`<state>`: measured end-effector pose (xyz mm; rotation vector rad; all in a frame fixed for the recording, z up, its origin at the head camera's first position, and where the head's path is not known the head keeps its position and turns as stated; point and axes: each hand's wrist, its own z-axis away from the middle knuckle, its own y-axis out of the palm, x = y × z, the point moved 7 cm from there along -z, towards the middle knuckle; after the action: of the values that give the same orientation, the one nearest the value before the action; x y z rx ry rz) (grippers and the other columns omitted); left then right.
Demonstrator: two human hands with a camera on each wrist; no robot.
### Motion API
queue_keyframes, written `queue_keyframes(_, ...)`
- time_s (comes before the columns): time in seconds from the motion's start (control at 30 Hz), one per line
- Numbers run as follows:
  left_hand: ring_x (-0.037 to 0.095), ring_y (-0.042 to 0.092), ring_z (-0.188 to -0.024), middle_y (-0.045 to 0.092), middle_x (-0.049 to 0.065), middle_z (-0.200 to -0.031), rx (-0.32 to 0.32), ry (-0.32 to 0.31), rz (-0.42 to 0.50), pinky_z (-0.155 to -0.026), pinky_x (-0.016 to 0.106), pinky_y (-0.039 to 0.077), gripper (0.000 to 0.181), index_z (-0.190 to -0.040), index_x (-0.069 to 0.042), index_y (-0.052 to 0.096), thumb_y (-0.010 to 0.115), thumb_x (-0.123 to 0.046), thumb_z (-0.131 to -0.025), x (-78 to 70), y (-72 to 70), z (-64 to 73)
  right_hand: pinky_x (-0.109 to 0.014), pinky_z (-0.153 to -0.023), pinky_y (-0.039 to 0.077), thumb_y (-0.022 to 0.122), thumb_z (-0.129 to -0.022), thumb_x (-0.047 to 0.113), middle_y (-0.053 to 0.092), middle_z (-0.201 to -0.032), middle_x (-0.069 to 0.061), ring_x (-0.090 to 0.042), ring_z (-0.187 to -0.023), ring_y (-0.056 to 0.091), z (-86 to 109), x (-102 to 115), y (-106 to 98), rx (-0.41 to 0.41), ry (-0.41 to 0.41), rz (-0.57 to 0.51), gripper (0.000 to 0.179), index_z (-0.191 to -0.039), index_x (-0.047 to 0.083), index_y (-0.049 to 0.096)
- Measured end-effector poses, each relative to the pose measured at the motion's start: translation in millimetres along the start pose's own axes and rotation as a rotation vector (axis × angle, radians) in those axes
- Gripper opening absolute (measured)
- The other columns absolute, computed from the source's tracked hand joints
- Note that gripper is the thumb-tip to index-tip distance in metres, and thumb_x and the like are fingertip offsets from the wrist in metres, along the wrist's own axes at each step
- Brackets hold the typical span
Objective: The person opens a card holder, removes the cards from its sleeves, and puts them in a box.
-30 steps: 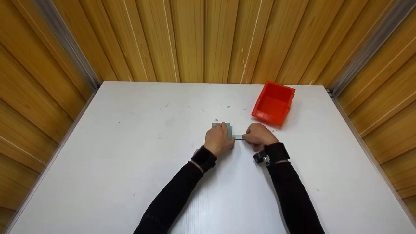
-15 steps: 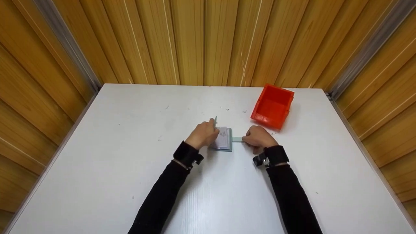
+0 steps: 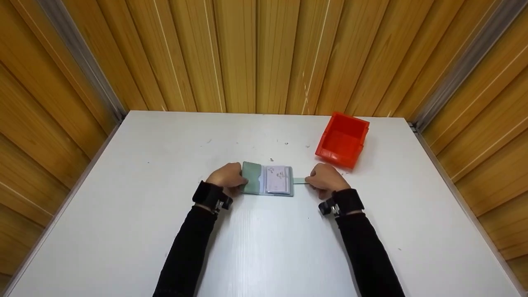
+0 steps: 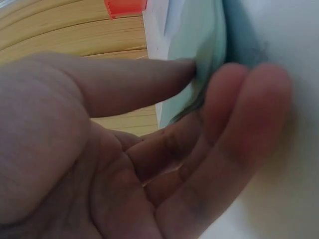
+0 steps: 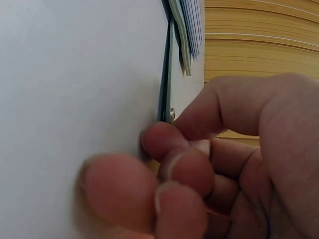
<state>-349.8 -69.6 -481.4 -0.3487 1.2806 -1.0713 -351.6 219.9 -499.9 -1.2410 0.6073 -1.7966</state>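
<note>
A pale green card holder [image 3: 251, 178] lies spread open on the white table, a stack of clear card sleeves [image 3: 277, 180] on its right half. My left hand [image 3: 227, 176] pinches the left cover's outer edge; in the left wrist view the thumb presses on the green cover [image 4: 192, 40] with fingers beneath. To the right, a narrow closure strap [image 3: 299, 180] sticks out from the holder, and my right hand [image 3: 327, 178] pinches its end. The right wrist view shows a metal snap [image 5: 172, 114] near the strap's tip, just by the fingertips.
A red plastic bin [image 3: 343, 140] stands behind the right hand, near the table's back edge. Wood-patterned panels [image 3: 235, 57] rise behind the white table [image 3: 103, 214] and on both sides. Small dark marks dot the tabletop.
My left hand has swung the cover leftward from atop the sleeves until it lies flat, uncovering them. My right hand has kept its pinch on the strap.
</note>
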Motion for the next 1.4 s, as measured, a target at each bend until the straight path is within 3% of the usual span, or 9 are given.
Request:
queue_keyframes(0.1,0.021,0.056,-0.085,0.063,0.010,-0.097,0.008,-0.002,-0.018,-0.084,0.035,0.051,0.027,-0.115,0.005,0.063,0.066,-0.013,-0.096,0.3,0.2,-3.1,-0.028,-0.048,0.054,0.058,-0.095,0.021,0.055,-0.060,-0.004,-0.023,-0.051,0.065,-0.7,-1.5,-2.0,-0.006,0.011,0.008,0.025,-0.081,0.005,0.070)
queue_keyframes(0.23,0.022,0.058,-0.085,0.064,0.011,-0.097,0.023,-0.034,0.012,-0.085,0.036,0.052,0.026,-0.115,0.005,0.063,0.067,-0.013,-0.095,2.9,1.6,-2.1,-0.028,-0.048,0.053,0.059,-0.096,0.022,0.057,-0.061,-0.005,-0.023,-0.053,0.066,-2.5,-1.9,-1.2,-0.005,0.016,0.004,0.024,-0.084,0.005,0.070)
queue_keyframes(0.53,0.017,0.062,-0.058,0.065,0.008,-0.077,0.061,-0.077,0.044,-0.058,0.026,0.053,0.011,-0.097,0.000,0.064,0.067,-0.010,-0.092,8.4,9.9,-0.6,-0.027,-0.047,0.051,0.060,-0.096,0.020,0.056,-0.062,-0.005,-0.023,-0.053,0.064,-2.0,-4.6,4.5,-0.003,0.030,-0.014,0.021,-0.085,0.005,0.070)
queue_keyframes(0.73,0.016,0.058,-0.051,0.061,0.006,-0.064,0.046,-0.088,-0.016,-0.049,0.025,0.047,0.010,-0.078,-0.005,0.063,0.067,-0.009,-0.087,5.6,5.8,-3.6,-0.028,-0.049,0.052,0.060,-0.097,0.020,0.058,-0.066,-0.007,-0.024,-0.056,0.066,1.6,0.8,-4.3,-0.023,0.013,-0.013,0.020,-0.094,0.002,0.068)
queue_keyframes(0.9,0.018,0.057,-0.048,0.063,0.009,-0.064,0.000,-0.099,-0.075,-0.042,0.026,0.046,0.010,-0.086,0.002,0.067,0.067,-0.007,-0.085,2.1,1.1,-4.7,-0.031,-0.061,0.054,0.067,-0.096,0.020,0.065,-0.080,-0.012,-0.028,-0.071,0.064,6.5,17.0,-16.1,-0.112,-0.075,0.043,0.019,-0.108,0.005,0.068)
queue_keyframes(1.0,0.021,0.059,-0.061,0.066,0.012,-0.079,-0.089,-0.063,-0.106,-0.054,0.029,0.050,0.022,-0.102,0.005,0.064,0.068,-0.005,-0.084,-7.1,-3.7,-4.1,-0.037,-0.077,0.055,0.074,-0.094,0.023,0.068,-0.100,-0.013,-0.030,-0.090,0.062,8.4,34.8,-16.1,-0.161,-0.205,0.068,0.035,-0.125,0.010,0.067)
queue_keyframes(1.1,0.024,0.059,-0.080,0.066,0.014,-0.096,-0.157,0.028,-0.108,-0.073,0.035,0.052,0.026,-0.111,0.002,0.061,0.069,-0.007,-0.088,-21.4,-0.7,-6.6,-0.048,-0.100,0.053,0.079,-0.091,0.028,0.063,-0.130,-0.015,-0.033,-0.117,0.058,9.7,52.7,-5.2,-0.133,-0.375,0.120,0.062,-0.147,0.015,0.056)
queue_keyframes(1.2,0.024,0.060,-0.090,0.069,0.014,-0.102,-0.161,0.107,-0.039,-0.085,0.039,0.053,0.019,-0.110,0.000,0.064,0.067,-0.011,-0.095,-33.0,11.4,-12.6,-0.056,-0.116,0.041,0.083,-0.088,0.031,0.048,-0.155,-0.014,-0.034,-0.140,0.046,10.5,61.8,9.2,-0.068,-0.482,0.168,0.083,-0.159,0.017,0.041)
queue_keyframes(1.4,0.025,0.064,-0.092,0.073,0.013,-0.101,-0.230,0.141,0.081,-0.087,0.038,0.053,0.022,-0.108,0.001,0.070,0.064,-0.018,-0.099,-43.7,23.9,-22.5,-0.049,-0.119,0.038,0.085,-0.087,0.030,0.051,-0.156,-0.012,-0.030,-0.135,0.050,7.8,63.6,22.8,0.005,-0.491,0.169,0.087,-0.159,0.012,0.040)
